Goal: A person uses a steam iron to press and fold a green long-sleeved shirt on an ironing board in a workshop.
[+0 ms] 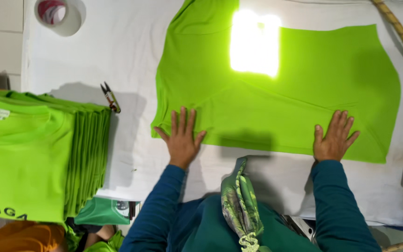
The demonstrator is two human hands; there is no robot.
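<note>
A bright green shirt (276, 93) lies spread flat on the white table cover (131, 56), a glare patch near its far edge. The left hand (181, 137) and the right hand (334, 137) both press on its near edge, open, fingers spread. Left of it the cover is free up to small snips (111, 98) and a stack of folded green shirts (38, 158). The shirt's top is cut off.

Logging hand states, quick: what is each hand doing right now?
Left hand: open, fingers spread, flat on the green shirt, holding nothing.
Right hand: open, flat on the same shirt's near edge, holding nothing.
</note>
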